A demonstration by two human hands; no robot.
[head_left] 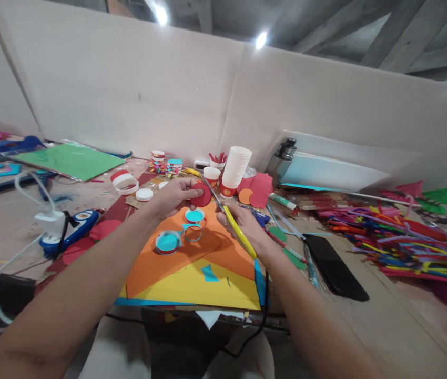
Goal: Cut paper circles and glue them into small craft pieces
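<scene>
My left hand is closed, pinching a red paper disc over the middle of the table. My right hand is closed round a tool with a long yellow handle and thin metal shaft, slanting up beside the disc. A black cord hangs below the handle's rear end. Whether the shaft touches the disc, I cannot tell. Under my hands lie orange paper sheets and a yellow sheet. On the orange paper are a shallow cup section with a blue inside, a similar one and a thin ring.
Stacked paper cups stand behind my hands, beside red paper pieces. To the right lie a black phone and a heap of colourful pipe cleaners. A blue power strip with white cables sits left. A white partition rises behind.
</scene>
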